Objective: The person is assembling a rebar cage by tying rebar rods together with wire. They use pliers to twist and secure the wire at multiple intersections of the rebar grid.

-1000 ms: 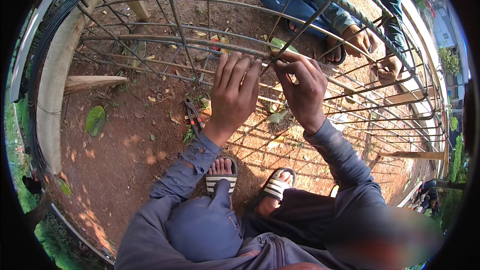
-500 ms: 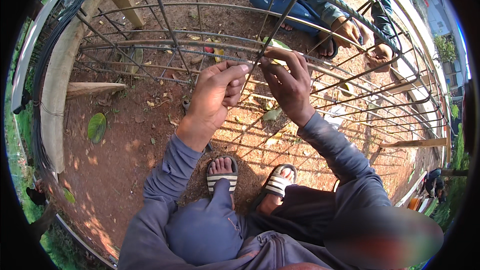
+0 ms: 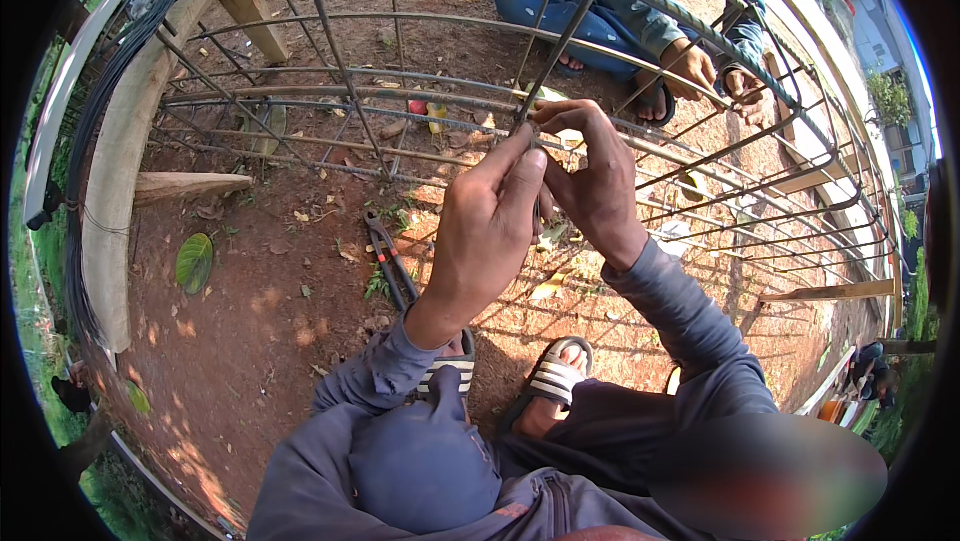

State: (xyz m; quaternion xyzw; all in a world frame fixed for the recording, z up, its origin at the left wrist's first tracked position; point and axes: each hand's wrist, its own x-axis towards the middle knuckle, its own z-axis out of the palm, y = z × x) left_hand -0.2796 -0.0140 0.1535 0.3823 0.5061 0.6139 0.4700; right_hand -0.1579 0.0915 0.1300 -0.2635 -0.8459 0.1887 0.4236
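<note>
Outdoors | reddish dirt [image 3: 260, 251], sun-dappled | rebar cage [image 3: 563, 46] | timber beam [image 3: 106, 221] left

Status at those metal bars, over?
Left hand, right hand: close together at bar. Anything pinched: can't tell. Pliers on ground, out of the way.

- No text, label, number or sign can be read.
- Small reddish marks [image 3: 512, 510] on the dark grey-blue zipped cloth garment [image 3: 535, 494] are too unclear to make out.
</note>
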